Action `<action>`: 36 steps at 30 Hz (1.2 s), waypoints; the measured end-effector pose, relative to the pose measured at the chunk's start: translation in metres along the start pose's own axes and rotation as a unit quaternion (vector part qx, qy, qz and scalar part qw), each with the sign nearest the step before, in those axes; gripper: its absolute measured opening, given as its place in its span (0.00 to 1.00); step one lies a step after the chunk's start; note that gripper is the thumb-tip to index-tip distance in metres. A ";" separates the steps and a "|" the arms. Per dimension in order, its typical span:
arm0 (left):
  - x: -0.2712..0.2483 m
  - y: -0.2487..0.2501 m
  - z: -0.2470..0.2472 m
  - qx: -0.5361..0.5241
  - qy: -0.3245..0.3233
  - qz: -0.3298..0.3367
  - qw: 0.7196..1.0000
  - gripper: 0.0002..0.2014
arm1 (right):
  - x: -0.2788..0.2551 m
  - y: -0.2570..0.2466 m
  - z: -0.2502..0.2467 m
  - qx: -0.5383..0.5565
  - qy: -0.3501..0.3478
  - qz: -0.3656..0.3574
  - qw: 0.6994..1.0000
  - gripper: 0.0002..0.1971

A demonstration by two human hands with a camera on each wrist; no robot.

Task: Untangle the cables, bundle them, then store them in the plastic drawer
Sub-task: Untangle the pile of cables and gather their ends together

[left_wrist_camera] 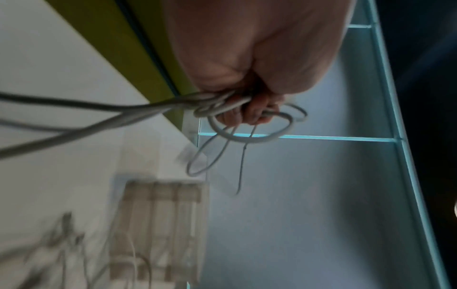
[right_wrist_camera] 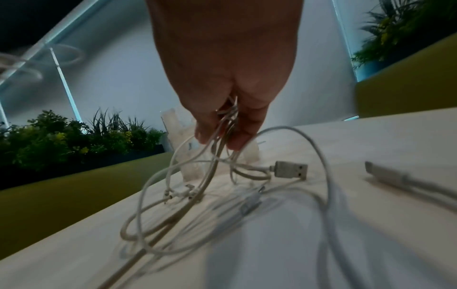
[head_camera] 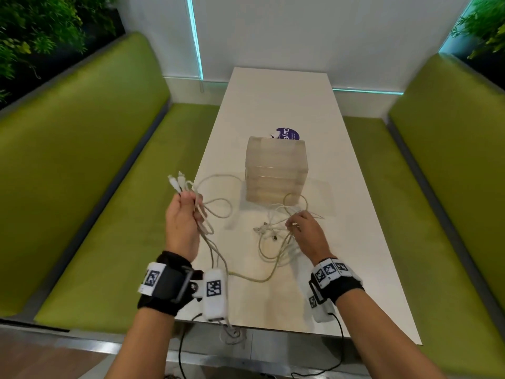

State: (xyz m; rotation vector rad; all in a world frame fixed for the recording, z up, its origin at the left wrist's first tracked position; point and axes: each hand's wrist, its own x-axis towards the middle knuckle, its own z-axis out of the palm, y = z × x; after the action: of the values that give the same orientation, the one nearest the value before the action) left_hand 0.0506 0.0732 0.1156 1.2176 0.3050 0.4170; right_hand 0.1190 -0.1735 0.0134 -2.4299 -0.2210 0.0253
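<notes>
While the left hand (head_camera: 182, 225) is raised off the near-left edge of the table (head_camera: 355, 203), its fingers (left_wrist_camera: 249, 114) are curled tight round a gathered set of cables (head_camera: 210, 214), w/ three plug ends (head_camera: 176, 180) sticking up above the fist. Strands trail from that fist down across the table and over the near edge. The right hand (head_camera: 307, 231) is low over the table, fingers (right_wrist_camera: 241, 136) pinched on several strands of the loose tangle (head_camera: 276, 236), just in front of the plastic drawer (head_camera: 276, 172). The drawer unit sits mid-table, its drawers apparently closed; no cable is in it yet.

Step in hand, as I judge it: untangling, still early. Bundling and storing not started.

To do it well:
- Keep the left grip fixed as an anchor, plugs kept together, so the sorted strands don't slip back into the mess.
- Right hand should lift one strand at a time, not a handful; pulling several at once prob. tightens knots.
- Follow a strand from a free plug, e.g. the USB plug (right_wrist_camera: 291, 169) lying on the table, and feed it back through loops.
- Watch the length hanging over the near edge; its weight may drag on things.
- Pull gently, away from the drawer, so nothing snags it.
</notes>
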 end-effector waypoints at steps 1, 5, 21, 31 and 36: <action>0.005 0.002 -0.005 0.009 -0.003 -0.001 1.000 0.15 | -0.001 0.001 -0.004 0.028 -0.003 0.003 1.000 0.06; 0.004 -0.010 -0.009 0.059 -0.056 -0.029 0.996 0.16 | -0.001 -0.012 -0.013 0.070 -0.031 0.009 0.997 0.06; -0.056 -0.020 -0.021 0.179 -0.262 -0.103 0.943 0.13 | -0.055 -0.064 -0.082 -0.057 -0.202 -0.027 0.977 0.19; -0.083 -0.029 -0.003 0.227 -0.401 -0.148 0.875 0.13 | -0.103 -0.085 -0.058 0.304 -0.308 0.068 0.899 0.26; -0.090 -0.040 -0.008 0.297 -0.396 -0.121 0.860 0.14 | -0.116 -0.077 -0.055 0.342 -0.284 0.083 0.892 0.13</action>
State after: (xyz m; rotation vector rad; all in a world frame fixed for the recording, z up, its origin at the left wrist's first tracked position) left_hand -0.0273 0.0266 0.0752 1.8167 -0.1509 -0.4543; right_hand -0.0026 -0.1701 0.1002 -1.6696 -0.2144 0.7683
